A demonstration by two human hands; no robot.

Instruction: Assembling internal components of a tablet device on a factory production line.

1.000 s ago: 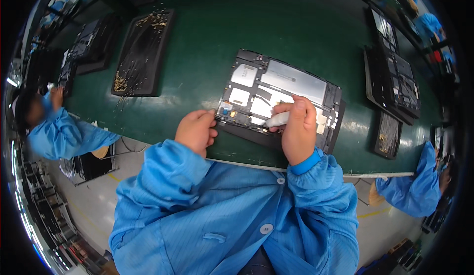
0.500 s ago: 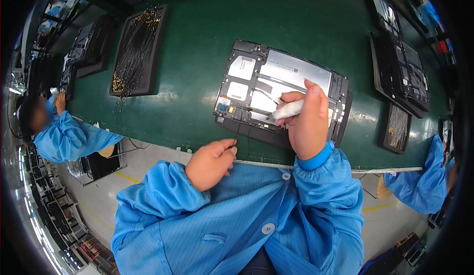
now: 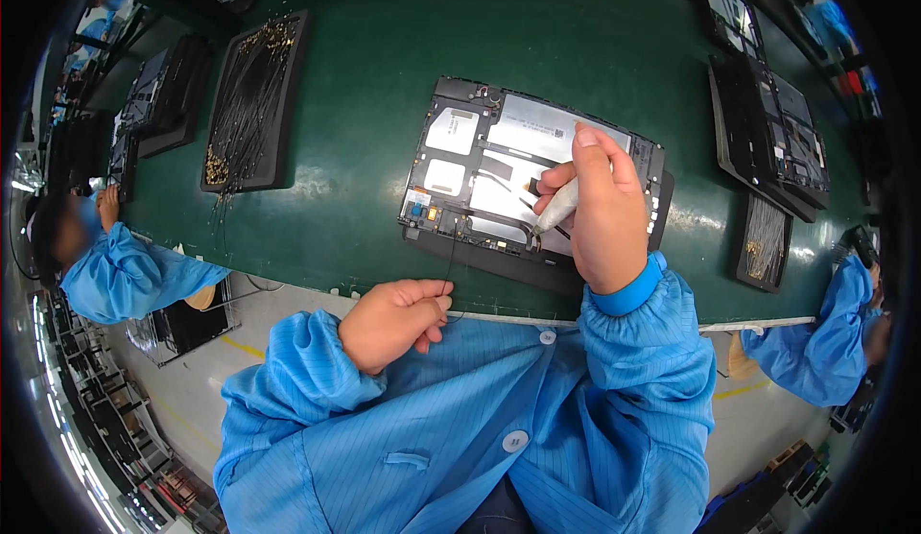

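Note:
An opened tablet (image 3: 443, 177), with silver battery plates and black edges, lies in front of me on a dark foam pad (image 3: 499, 264). My right hand (image 3: 611, 222) is closed around a tool wrapped in white (image 3: 557, 207). Its narrow end points down at the tablet's near edge, around a small dark part; the exact contact is too small to tell. Near the bench edge, my left hand (image 3: 395, 321) pinches a thin black cable (image 3: 451, 263), which runs up to the tablet's near left part. A blue band circles my right wrist.
On the left, a dark tray (image 3: 293, 83) holds many thin black cables (image 3: 251, 102) with gold ends. More opened tablets (image 3: 798, 131) are stacked at the right, above a second cable tray (image 3: 765, 244). Co-workers in blue sit at the left (image 3: 134, 270) and right (image 3: 806, 342).
My left hand has drawn slightly left and down, with the cable between its fingers. My right hand has turned the tool steeper, its end now a little to the right along the tablet's near edge.

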